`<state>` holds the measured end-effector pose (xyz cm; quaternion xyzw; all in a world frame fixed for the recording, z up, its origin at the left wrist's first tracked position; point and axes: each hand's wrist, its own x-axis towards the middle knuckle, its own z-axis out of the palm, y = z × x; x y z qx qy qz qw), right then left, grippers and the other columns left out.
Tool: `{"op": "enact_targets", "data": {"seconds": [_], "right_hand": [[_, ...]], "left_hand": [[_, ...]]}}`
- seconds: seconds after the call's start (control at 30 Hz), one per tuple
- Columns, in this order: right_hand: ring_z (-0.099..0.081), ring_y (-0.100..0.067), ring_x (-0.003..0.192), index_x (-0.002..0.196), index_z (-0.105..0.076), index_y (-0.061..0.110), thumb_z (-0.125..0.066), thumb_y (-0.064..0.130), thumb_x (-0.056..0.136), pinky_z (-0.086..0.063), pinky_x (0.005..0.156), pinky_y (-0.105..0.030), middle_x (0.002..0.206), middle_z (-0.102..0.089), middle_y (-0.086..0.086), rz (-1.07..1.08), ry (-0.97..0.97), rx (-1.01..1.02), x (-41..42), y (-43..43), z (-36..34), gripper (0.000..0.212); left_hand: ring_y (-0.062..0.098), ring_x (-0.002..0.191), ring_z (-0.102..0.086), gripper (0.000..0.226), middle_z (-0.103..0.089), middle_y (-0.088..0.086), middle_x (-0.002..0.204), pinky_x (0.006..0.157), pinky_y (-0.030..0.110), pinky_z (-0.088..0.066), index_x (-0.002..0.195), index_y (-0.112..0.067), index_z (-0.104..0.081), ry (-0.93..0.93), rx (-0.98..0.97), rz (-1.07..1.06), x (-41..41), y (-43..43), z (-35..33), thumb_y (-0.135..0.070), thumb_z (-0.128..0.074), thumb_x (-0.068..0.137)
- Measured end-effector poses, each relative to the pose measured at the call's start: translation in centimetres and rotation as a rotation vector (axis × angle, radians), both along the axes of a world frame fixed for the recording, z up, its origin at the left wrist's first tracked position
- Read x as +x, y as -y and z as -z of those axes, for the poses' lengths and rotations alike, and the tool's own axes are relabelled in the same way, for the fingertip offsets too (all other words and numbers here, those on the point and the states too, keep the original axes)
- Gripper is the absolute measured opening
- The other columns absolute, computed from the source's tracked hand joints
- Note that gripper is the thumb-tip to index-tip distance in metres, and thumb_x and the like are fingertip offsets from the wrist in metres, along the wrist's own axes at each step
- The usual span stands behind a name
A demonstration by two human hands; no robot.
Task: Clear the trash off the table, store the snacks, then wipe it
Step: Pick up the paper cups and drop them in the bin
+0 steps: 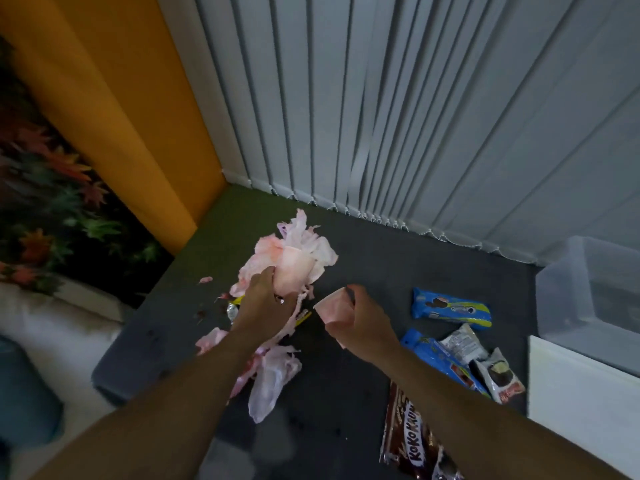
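Observation:
My left hand (265,303) grips a pink-stained paper cup (294,271) stuffed with crumpled, stained tissues (298,237), lifted over the dark table (363,271). Strips of tissue hang down from that hand. My right hand (360,320) is closed around a second pink-stained paper cup (330,306), held a little to the right. More stained tissue (273,379) lies on the table below my left forearm. Snacks lie at the right: a blue cookie pack (450,308), a second blue pack (440,358), two small wrappers (464,344) and a brown Koko Krunch bag (412,441).
A clear plastic bin (588,289) stands at the right beside a white surface (571,393). Vertical blinds (381,116) hang behind the table. An orange wall panel (114,109) and artificial leaves (45,202) are on the left. Small tissue scraps (206,279) and crumbs dot the table's left part.

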<state>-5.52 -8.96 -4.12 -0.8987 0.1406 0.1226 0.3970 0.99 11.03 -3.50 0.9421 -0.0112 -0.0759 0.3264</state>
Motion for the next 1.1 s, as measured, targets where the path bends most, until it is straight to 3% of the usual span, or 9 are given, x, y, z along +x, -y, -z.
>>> {"op": "enact_targets", "data": {"seconds": [0.17,0.33,0.53,0.67,0.77,0.97,1.1], "right_hand": [[-0.061,-0.014,0.101,0.122,-0.043,0.036,-0.073,0.049,0.068,-0.052,0.084,-0.034,0.113,-0.058,0.011,-0.034,0.120,0.059,1.0,-4.0,-1.0,0.063],[-0.060,-0.014,0.106,0.129,-0.044,0.032,-0.077,0.059,0.062,-0.053,0.088,-0.034,0.120,-0.059,0.009,-0.166,0.150,0.095,1.6,-9.8,-1.5,0.079],[-0.055,-0.012,0.113,0.136,-0.046,0.027,-0.076,0.052,0.072,-0.046,0.090,-0.027,0.128,-0.058,0.006,-0.362,0.213,0.096,0.7,-18.5,-1.3,0.076],[-0.054,-0.015,0.112,0.134,-0.044,0.028,-0.076,0.045,0.074,-0.042,0.088,-0.025,0.124,-0.055,0.006,-0.487,0.189,0.093,-1.0,-24.5,-0.8,0.070],[-0.055,-0.015,0.117,0.135,-0.044,0.028,-0.075,0.044,0.074,-0.040,0.094,-0.024,0.130,-0.058,0.004,-0.577,0.156,0.076,-2.5,-29.0,-0.3,0.071],[-0.056,-0.017,0.116,0.135,-0.048,0.027,-0.076,0.042,0.070,-0.046,0.098,-0.030,0.130,-0.059,0.003,-0.727,0.078,0.054,-6.3,-37.5,1.5,0.072],[-0.058,-0.020,0.115,0.134,-0.048,0.026,-0.078,0.041,0.070,-0.049,0.098,-0.037,0.127,-0.061,0.001,-0.794,-0.013,0.021,-9.0,-42.2,4.5,0.072]], "left_hand": [[0.033,0.122,-0.051,0.062,-0.052,0.014,0.132,0.098,0.039,-0.045,0.139,-0.008,-0.044,0.012,-0.031,-0.124,-2.6,-5.0,-1.0,-0.031,-0.068,0.087],[0.026,0.113,-0.054,0.064,-0.049,0.007,0.133,0.093,0.038,-0.044,0.138,-0.018,-0.043,-0.001,-0.029,-0.338,-6.6,-10.9,-1.4,-0.042,-0.066,0.084],[0.028,0.115,-0.052,0.065,-0.044,0.008,0.136,0.096,0.040,-0.045,0.139,-0.016,-0.041,-0.041,-0.043,-0.537,-12.5,-18.8,-1.0,-0.044,-0.064,0.085],[0.033,0.106,-0.055,0.055,-0.050,0.013,0.124,0.091,0.040,-0.047,0.131,-0.011,-0.047,-0.077,-0.060,-0.635,-16.9,-23.8,-0.3,-0.036,-0.064,0.085],[0.036,0.099,-0.057,0.046,-0.052,0.013,0.115,0.085,0.040,-0.048,0.121,-0.013,-0.053,-0.126,-0.056,-0.738,-20.2,-27.2,0.4,-0.036,-0.064,0.083],[0.041,0.098,-0.057,0.044,-0.052,0.017,0.112,0.085,0.046,-0.049,0.117,-0.006,-0.054,-0.229,-0.043,-0.908,-26.0,-33.6,3.8,-0.037,-0.063,0.087],[0.039,0.098,-0.056,0.039,-0.058,0.017,0.108,0.080,0.040,-0.045,0.107,-0.006,-0.053,-0.342,-0.082,-1.023,-28.7,-37.8,7.3,-0.039,-0.059,0.087]]}}
